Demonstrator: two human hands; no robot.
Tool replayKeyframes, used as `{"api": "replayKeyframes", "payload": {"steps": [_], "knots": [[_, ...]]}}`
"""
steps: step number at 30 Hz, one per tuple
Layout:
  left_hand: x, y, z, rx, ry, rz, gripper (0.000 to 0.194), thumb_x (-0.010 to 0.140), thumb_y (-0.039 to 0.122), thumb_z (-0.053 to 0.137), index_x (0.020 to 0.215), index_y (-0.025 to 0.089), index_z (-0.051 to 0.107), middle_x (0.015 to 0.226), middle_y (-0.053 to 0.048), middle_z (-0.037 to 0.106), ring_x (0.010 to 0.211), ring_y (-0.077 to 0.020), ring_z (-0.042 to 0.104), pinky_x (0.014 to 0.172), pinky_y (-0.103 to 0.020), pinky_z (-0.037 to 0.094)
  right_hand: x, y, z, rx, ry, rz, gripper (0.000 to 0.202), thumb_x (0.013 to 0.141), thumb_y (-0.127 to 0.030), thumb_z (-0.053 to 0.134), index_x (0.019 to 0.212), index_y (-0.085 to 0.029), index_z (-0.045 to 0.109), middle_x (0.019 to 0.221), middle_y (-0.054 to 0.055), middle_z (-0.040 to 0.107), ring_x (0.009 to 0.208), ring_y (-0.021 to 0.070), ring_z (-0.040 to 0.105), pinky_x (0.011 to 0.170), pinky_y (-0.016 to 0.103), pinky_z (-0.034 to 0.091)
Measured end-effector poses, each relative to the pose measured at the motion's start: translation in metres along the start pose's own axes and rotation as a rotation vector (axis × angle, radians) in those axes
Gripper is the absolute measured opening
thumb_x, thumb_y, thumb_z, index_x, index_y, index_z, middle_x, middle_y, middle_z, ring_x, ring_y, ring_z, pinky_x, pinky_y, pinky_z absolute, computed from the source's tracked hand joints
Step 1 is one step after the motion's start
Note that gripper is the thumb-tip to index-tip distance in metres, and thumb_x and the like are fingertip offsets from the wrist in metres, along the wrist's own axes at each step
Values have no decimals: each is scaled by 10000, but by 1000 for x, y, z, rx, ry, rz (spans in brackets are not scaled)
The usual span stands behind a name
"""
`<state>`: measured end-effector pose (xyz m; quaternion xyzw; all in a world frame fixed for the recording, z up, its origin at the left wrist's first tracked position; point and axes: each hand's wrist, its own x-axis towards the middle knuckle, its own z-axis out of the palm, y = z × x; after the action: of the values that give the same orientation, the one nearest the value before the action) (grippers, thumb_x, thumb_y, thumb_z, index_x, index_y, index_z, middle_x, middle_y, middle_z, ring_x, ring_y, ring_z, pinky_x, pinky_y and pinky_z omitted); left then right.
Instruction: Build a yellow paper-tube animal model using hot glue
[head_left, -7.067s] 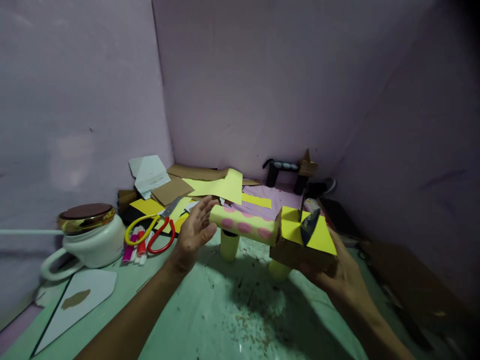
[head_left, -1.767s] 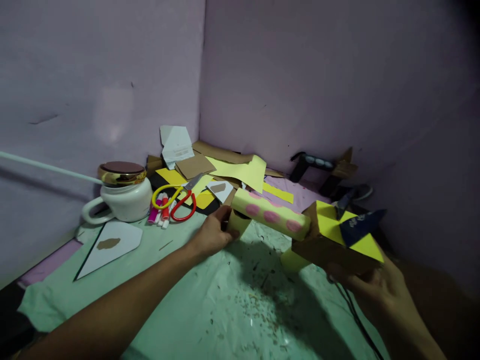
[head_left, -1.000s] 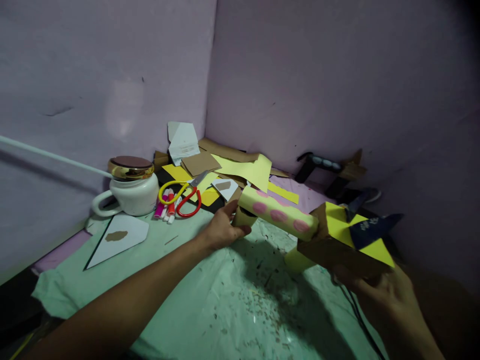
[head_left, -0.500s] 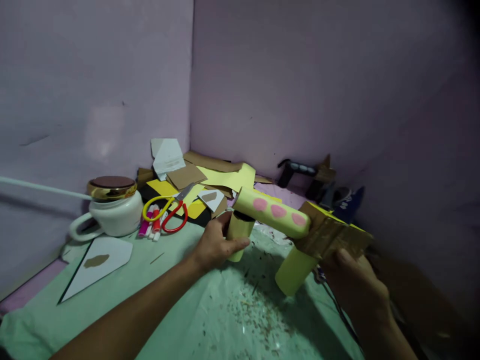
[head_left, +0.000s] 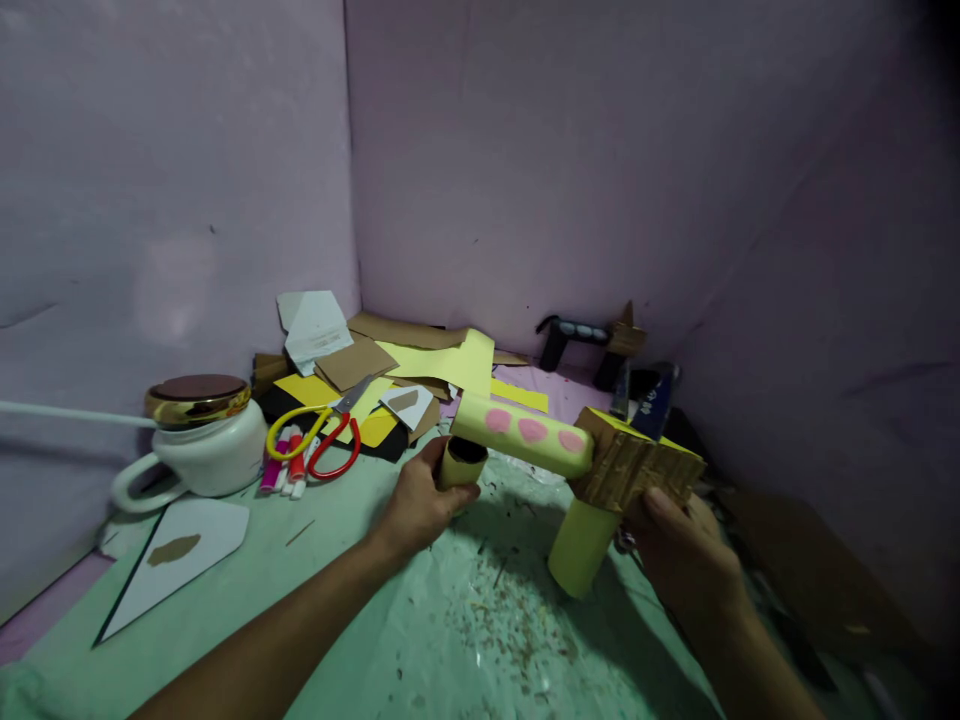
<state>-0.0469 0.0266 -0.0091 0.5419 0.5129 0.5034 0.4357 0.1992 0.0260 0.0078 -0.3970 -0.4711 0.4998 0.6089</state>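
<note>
My left hand [head_left: 420,500] is wrapped round a short yellow tube [head_left: 463,466] whose dark open end faces up. Just above that opening is the left end of a longer yellow tube [head_left: 525,436] with pink ovals on it; whether they touch I cannot tell. The long tube joins a brown cardboard piece [head_left: 637,465] with yellow edges, and another yellow tube [head_left: 583,545] extends down from it. My right hand [head_left: 686,545] grips the cardboard piece at its lower right, fingers partly hidden behind it.
Scissors [head_left: 349,395] and markers [head_left: 289,465] lie left, beside a white mug [head_left: 214,450] with a lid. Paper and cardboard scraps [head_left: 360,360] are piled behind. A black shape [head_left: 574,330] stands by the wall. Bits of debris [head_left: 517,620] cover the green cloth [head_left: 360,640].
The view has shifted a little. The short tube in my left hand now tilts so more of its opening shows. The cardboard piece is seen more squarely in my right hand.
</note>
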Motion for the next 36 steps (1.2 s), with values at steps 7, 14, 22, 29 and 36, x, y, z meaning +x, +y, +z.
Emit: {"api": "replayKeyframes", "payload": {"steps": [7,14,22,29,36], "knots": [[-2,-3,3,-50,28,-48,471,577,152,688,1027,166,550,931,-43,668,862,-221,605,741,-317,471,1,7,-8,-164,-54,-65,297,657,-440,719,814,-195,657,754,62,662,676,236,599,609,347,481],[-5,-4,0,-35,38,-71,508,568,168,691,1054,150,543,956,-75,660,880,-249,604,757,-342,469,-1,8,-18,-379,-92,-143,301,663,-396,736,866,-189,655,844,59,683,748,238,628,626,319,497],[-7,-3,-22,-195,-147,195,711,681,322,710,1307,212,390,1329,-111,496,1198,-302,464,969,-408,389,-7,3,-15,-348,-143,-110,237,702,-368,720,757,-207,554,964,55,666,846,234,621,606,270,497],[-7,8,-24,-314,-122,180,685,709,299,705,1305,203,381,1345,-112,486,1213,-286,468,998,-371,378,-9,-1,-8,-297,-154,-162,468,656,-387,749,1048,-197,579,1024,82,655,836,229,615,667,299,515],[-6,-7,-10,-129,-95,-68,487,522,146,745,980,167,583,908,-58,671,865,-242,603,756,-349,483,-12,-1,-6,-283,-177,-132,549,677,-377,731,1166,-204,553,1121,95,633,963,269,604,765,342,511]]}}
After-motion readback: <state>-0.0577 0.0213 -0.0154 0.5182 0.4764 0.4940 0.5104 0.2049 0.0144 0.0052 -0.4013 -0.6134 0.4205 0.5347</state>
